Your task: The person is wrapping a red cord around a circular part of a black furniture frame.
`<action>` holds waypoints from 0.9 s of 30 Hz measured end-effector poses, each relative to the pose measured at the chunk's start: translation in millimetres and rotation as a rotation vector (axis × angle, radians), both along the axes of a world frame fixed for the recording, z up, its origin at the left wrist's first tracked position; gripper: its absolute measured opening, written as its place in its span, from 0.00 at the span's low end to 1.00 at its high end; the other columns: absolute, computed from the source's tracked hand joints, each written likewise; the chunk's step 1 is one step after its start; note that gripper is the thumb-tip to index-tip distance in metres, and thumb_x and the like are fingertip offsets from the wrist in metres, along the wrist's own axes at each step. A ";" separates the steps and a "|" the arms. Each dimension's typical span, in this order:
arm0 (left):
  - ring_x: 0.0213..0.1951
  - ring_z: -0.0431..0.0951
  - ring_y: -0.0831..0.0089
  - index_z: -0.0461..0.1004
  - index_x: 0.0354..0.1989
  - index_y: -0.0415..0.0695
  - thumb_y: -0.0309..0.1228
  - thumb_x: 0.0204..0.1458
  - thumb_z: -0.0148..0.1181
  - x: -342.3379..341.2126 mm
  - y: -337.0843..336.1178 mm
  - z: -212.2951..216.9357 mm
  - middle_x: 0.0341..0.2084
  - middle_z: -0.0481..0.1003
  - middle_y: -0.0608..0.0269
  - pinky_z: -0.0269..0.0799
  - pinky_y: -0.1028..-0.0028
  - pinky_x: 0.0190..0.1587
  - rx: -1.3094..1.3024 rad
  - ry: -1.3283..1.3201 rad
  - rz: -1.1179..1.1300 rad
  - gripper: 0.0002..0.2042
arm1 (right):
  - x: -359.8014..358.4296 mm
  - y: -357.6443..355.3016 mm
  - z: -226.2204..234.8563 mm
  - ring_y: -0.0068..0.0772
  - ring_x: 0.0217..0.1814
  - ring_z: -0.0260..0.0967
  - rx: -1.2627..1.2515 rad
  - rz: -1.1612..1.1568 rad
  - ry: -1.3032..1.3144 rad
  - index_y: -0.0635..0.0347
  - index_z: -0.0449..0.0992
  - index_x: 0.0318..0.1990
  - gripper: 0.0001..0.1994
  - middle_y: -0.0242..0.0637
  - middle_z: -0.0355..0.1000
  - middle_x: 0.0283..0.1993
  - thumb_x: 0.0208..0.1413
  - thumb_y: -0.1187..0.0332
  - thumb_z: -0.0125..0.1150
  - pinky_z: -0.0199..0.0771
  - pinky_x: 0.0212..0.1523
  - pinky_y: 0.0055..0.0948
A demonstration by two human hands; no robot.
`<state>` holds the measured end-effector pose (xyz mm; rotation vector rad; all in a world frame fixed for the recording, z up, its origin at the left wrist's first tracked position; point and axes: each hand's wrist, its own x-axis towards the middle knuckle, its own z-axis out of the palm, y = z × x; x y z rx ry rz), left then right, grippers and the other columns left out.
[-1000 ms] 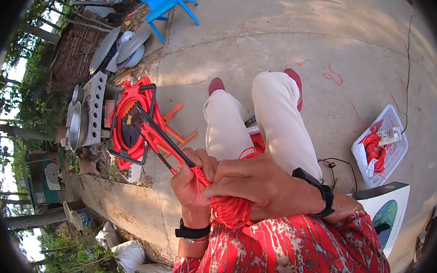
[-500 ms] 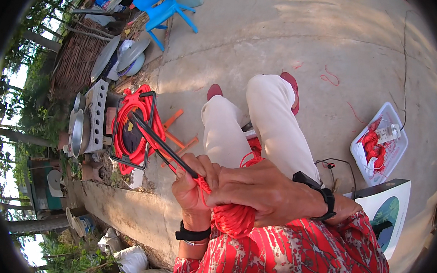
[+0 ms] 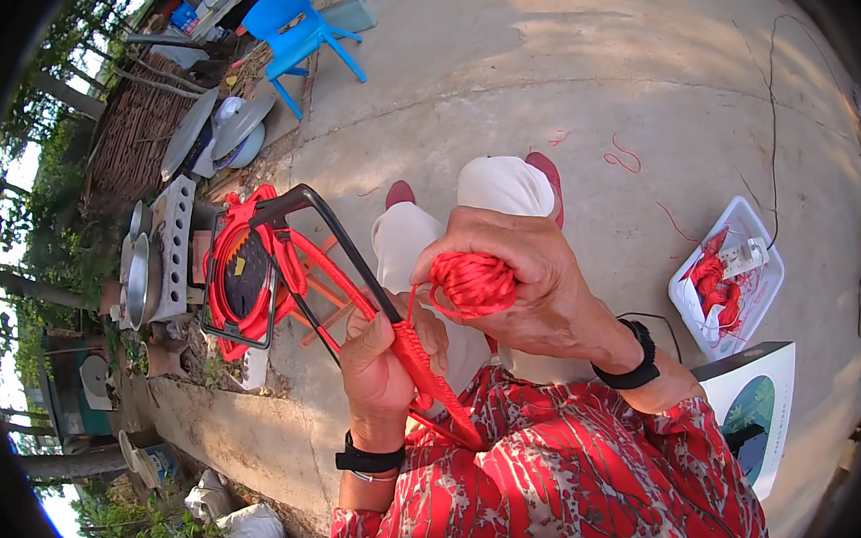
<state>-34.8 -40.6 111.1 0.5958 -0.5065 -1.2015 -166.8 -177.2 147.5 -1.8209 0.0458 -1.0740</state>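
My left hand (image 3: 382,360) grips a black metal frame (image 3: 307,224) partly wrapped in red cord, holding it where the wrapped section (image 3: 424,372) runs toward my lap. My right hand (image 3: 523,280) is lifted above it and closed around a ball of red cord (image 3: 473,281). A strand of cord loops from the ball down to the frame. The far end of the frame carries thick red wrapping (image 3: 236,257). Both wrists wear black bands. My legs in white trousers (image 3: 499,189) stretch out below the hands.
A white tray (image 3: 690,300) with red cord scraps and a lighter sits on the concrete at right, next to a white box (image 3: 753,402). A blue plastic chair (image 3: 292,29), metal pots (image 3: 139,276) and a concrete block (image 3: 171,243) stand at left. Loose red cord bits (image 3: 623,157) lie ahead.
My right hand has lifted the red cord ball up from my lap to above the frame. The frame's near end has tilted up closer to the camera.
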 end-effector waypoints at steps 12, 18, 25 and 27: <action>0.17 0.72 0.60 0.71 0.34 0.36 0.37 0.55 0.58 -2.2 -10.6 -5.3 0.19 0.73 0.48 0.69 0.66 0.20 0.043 0.050 -0.028 0.14 | 6.0 -1.8 -7.1 0.31 0.30 0.69 0.116 -0.116 0.119 0.60 0.76 0.32 0.09 0.36 0.70 0.28 0.43 0.75 0.68 0.67 0.32 0.26; 0.17 0.72 0.60 0.71 0.35 0.36 0.39 0.52 0.59 0.4 -11.3 -6.9 0.19 0.72 0.49 0.68 0.67 0.22 0.014 0.077 -0.082 0.15 | 3.9 2.1 -4.5 0.24 0.29 0.69 0.243 -0.072 0.172 0.61 0.76 0.31 0.06 0.33 0.71 0.27 0.45 0.76 0.67 0.67 0.31 0.24; 0.17 0.71 0.61 0.72 0.36 0.36 0.38 0.51 0.60 1.5 -11.7 -16.4 0.20 0.72 0.50 0.68 0.67 0.23 0.063 0.126 -0.102 0.15 | -9.3 4.6 4.0 0.19 0.28 0.69 0.339 -0.016 0.213 0.61 0.76 0.31 0.05 0.30 0.72 0.26 0.48 0.75 0.67 0.68 0.30 0.20; 0.18 0.71 0.61 0.72 0.37 0.36 0.38 0.51 0.60 -1.2 -12.1 -13.4 0.19 0.72 0.50 0.68 0.67 0.23 0.052 0.142 -0.124 0.15 | -9.2 6.2 7.1 0.19 0.28 0.69 0.300 -0.020 0.189 0.61 0.76 0.31 0.05 0.31 0.73 0.26 0.48 0.75 0.68 0.69 0.31 0.20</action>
